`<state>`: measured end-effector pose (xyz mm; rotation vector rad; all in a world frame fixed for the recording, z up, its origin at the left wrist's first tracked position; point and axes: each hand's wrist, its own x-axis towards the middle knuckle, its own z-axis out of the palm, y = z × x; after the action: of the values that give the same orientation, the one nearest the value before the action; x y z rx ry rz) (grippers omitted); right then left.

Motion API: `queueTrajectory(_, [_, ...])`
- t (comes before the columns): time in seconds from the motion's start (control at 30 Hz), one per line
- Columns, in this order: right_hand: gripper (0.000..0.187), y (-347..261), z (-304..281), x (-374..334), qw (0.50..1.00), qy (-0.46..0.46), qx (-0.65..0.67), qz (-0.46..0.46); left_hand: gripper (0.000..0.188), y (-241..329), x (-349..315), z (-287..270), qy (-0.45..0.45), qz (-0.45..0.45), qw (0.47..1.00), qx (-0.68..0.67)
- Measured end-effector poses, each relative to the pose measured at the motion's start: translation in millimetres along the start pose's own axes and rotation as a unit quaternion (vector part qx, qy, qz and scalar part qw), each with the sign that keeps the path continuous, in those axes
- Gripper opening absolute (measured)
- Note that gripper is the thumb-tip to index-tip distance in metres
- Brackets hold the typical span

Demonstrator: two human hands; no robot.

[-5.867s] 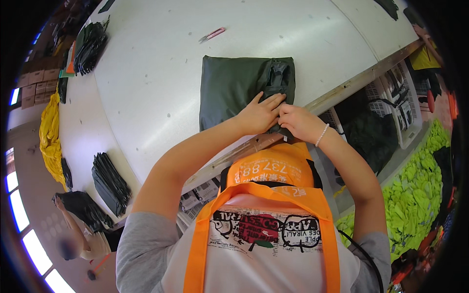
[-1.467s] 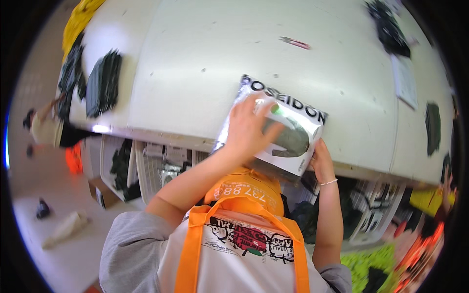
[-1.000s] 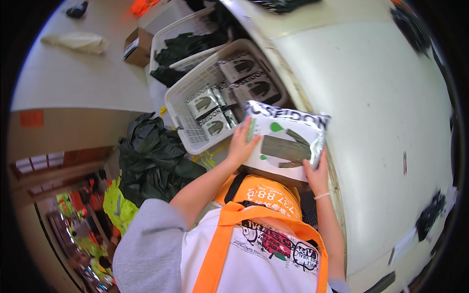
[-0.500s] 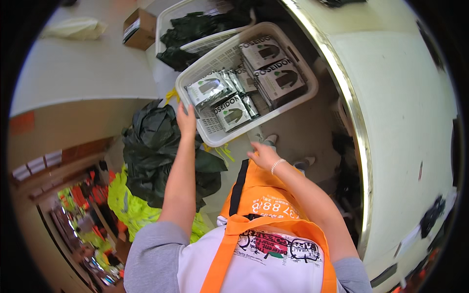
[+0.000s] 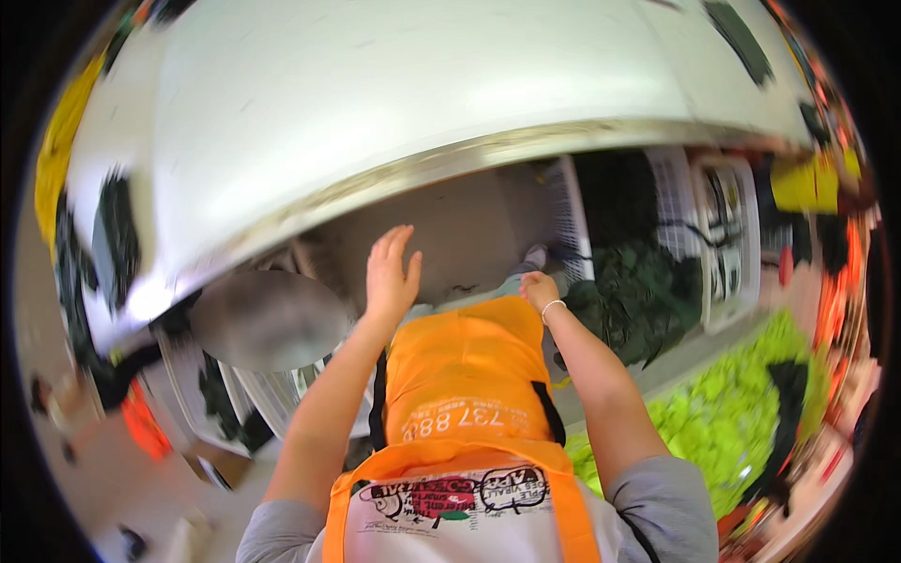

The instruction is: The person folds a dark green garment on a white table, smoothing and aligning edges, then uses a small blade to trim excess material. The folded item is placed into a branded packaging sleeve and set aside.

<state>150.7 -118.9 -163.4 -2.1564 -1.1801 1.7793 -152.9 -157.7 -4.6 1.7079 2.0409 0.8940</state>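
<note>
My left hand [image 5: 391, 272] is raised in front of the table's near edge, fingers stretched out and thumb apart, with nothing in it. Lower and to the right, my right hand [image 5: 538, 289] has its fingers curled in beside my orange apron [image 5: 469, 357]; nothing shows in them. Just right of that hand lies a heap of dark green garments [image 5: 638, 300], next to a white plastic basket [image 5: 573, 220]. Beyond the heap, another white basket [image 5: 748, 239] holds flat packages.
A long white table [image 5: 422, 84] spans the top, with a dark green bundle [image 5: 114, 239] on its left end. Bright yellow-green garments [image 5: 694, 441] are piled at lower right. White baskets [image 5: 178, 366] and a cardboard box [image 5: 214, 464] stand at lower left. A blurred grey patch [image 5: 272, 319] hides part there.
My left hand has let go of the basket of black-and-white packages. My body has turned to face the long table; the yellow-green pile is now on my right.
</note>
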Motion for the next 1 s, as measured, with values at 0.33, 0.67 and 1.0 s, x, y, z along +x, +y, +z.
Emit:
queueTrajectory(0.33, [0.020,207,-196,221,0.971,0.229,0.030,0.066,0.070,239,250,236,-0.133,0.238,0.948,0.166])
queueTrajectory(0.67, [0.043,235,-248,513,0.952,0.286,-0.105,-0.027,0.086,179,227,246,-0.075,0.096,0.970,0.211])
queueTrajectory(1.0, [0.057,141,-310,331,0.986,0.167,0.023,0.007,0.087,230,252,307,-0.166,0.205,0.945,0.194])
